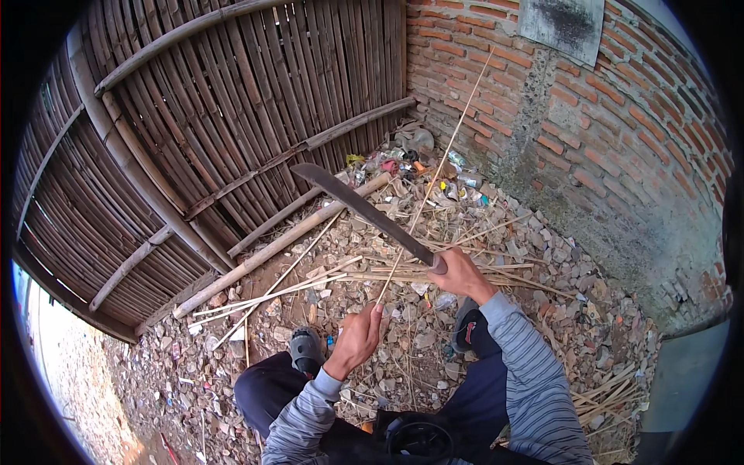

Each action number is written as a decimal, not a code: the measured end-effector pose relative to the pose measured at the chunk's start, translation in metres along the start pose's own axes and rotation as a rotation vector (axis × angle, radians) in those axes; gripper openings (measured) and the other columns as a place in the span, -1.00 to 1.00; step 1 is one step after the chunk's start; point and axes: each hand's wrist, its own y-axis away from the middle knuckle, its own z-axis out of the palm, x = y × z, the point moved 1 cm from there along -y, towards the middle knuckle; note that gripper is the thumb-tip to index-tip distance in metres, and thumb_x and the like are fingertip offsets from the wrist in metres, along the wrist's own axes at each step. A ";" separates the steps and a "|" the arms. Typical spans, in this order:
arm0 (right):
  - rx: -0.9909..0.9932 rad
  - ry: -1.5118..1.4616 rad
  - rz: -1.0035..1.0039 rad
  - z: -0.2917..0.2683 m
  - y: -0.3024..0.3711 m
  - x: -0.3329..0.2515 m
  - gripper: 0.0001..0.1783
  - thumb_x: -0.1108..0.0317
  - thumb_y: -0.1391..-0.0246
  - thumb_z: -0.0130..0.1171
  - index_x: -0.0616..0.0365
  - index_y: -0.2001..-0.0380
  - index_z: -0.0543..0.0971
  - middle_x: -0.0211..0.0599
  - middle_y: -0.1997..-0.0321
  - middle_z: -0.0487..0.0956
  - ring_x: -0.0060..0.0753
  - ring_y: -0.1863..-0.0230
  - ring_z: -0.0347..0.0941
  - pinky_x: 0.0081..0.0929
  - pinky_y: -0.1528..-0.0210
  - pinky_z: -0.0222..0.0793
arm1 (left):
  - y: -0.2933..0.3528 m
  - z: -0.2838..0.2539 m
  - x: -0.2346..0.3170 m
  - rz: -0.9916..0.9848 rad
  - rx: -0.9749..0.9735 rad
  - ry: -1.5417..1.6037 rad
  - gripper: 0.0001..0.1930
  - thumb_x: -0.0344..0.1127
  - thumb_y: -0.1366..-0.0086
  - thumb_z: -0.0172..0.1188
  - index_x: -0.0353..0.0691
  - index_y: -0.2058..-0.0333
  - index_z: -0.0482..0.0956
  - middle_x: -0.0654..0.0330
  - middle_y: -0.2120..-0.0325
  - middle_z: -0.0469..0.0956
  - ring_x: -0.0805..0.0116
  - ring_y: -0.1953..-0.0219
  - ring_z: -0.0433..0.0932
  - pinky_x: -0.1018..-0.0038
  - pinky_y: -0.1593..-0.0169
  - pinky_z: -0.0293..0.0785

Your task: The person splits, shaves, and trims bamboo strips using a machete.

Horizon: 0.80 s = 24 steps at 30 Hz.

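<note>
My right hand (pixel 459 273) is wrapped round the handle of a machete (pixel 364 208), whose long dark blade points up and to the left. The near end of a long, thin bamboo strip (pixel 435 172) is pinched in my left hand (pixel 356 338). From there the strip slants up and away toward the brick wall. The blade crosses the strip not far from the machete's handle; whether the two touch I cannot tell. Below the blade, a loose bundle of pale bamboo strips (pixel 372 273) lies on the stony ground between my feet and the wall.
A bamboo slat fence (pixel 256 101) stands at the left, with a bamboo pole (pixel 260 277) lying along its foot. The brick wall (pixel 604 132) rises at the right. Litter (pixel 446 182) gathers in their corner. More split strips (pixel 604 403) lie at the lower right on the rubble.
</note>
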 end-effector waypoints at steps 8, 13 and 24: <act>-0.079 0.005 -0.175 0.005 0.004 -0.016 -0.74 0.21 0.11 0.36 0.20 0.49 0.65 -0.04 0.62 0.57 0.03 0.55 0.56 -0.09 0.40 0.42 | 0.003 -0.012 -0.009 0.093 0.006 -0.125 -0.76 -0.28 -0.58 -0.02 -0.35 0.23 0.44 -0.24 0.68 0.40 -0.34 0.57 0.47 -0.07 0.48 0.30; 0.121 -0.002 -0.020 -0.023 -0.007 0.023 -0.65 0.23 0.04 0.34 0.35 0.57 0.53 0.03 0.69 0.47 0.00 0.64 0.46 -0.12 0.48 0.25 | 0.005 -0.005 -0.009 0.145 0.031 -0.143 -0.76 -0.27 -0.58 -0.02 -0.33 0.23 0.43 -0.23 0.70 0.40 -0.33 0.59 0.47 -0.07 0.49 0.31; -0.073 0.159 -0.154 -0.019 0.004 0.004 -0.68 0.17 0.15 0.41 0.20 0.42 0.70 0.02 0.55 0.61 0.18 0.46 0.59 -0.05 0.33 0.47 | 0.006 -0.007 -0.028 0.165 0.058 -0.335 -0.82 -0.29 -0.54 0.05 -0.31 0.21 0.41 -0.18 0.73 0.44 -0.29 0.63 0.51 -0.06 0.55 0.37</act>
